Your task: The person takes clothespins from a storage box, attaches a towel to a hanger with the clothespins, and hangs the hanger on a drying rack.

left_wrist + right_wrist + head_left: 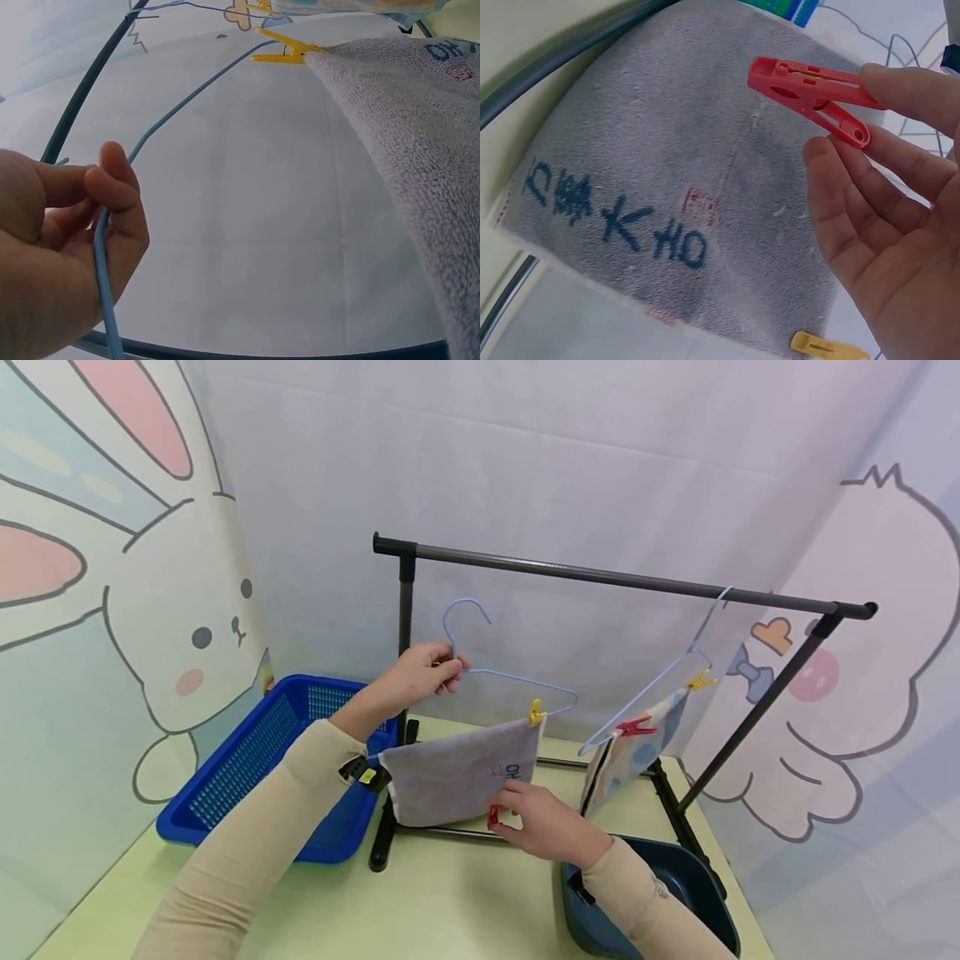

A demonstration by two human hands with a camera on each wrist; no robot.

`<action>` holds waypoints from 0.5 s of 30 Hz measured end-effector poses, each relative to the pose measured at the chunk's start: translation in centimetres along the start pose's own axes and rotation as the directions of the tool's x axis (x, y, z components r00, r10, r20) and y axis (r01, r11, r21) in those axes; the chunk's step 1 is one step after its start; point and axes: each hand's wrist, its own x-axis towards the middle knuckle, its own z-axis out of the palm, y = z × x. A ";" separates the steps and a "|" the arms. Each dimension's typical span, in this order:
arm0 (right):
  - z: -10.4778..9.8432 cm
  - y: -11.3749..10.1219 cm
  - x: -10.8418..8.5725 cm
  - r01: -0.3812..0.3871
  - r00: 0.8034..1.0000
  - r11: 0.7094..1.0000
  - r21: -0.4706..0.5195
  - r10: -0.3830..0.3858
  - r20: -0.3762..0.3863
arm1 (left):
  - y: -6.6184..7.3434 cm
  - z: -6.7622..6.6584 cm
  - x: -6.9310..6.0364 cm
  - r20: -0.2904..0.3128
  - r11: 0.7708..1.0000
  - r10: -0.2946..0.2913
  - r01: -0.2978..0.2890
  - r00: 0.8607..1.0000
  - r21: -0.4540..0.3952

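Observation:
A light blue wire hanger (521, 677) is gripped just below its hook by my left hand (422, 677); in the left wrist view the fingers curl round the wire. From the hanger hangs a grey towel (446, 777) with dark lettering, its right corner held by a yellow clothespin (536, 713). My left wrist and its strap partly hide the towel's other top corner. My right hand (551, 821) pinches a red clothespin (799, 86) between thumb and fingers, in front of the towel. In the right wrist view nothing is clamped in that clothespin.
A black rack's top bar (570, 573) spans behind the hands. Another blue hanger (660, 675) hangs on its right part, with a patterned cloth (637, 756) held by red and yellow clothespins. A blue basket (228, 781) stands left, a dark basin (581, 917) front right.

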 end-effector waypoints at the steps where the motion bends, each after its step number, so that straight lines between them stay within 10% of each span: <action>1: -0.1 -0.1 0.2 0.010 1.000 1.000 -0.005 -0.010 -0.006 | 0.0 0.0 0.0 0.000 1.000 0.001 -0.001 1.000 -0.002; 15: -0.9 -1.4 2.2 0.018 0.999 1.000 -0.012 -0.018 -0.038 | -0.2 0.2 0.1 -0.007 1.000 0.000 0.000 1.000 -0.014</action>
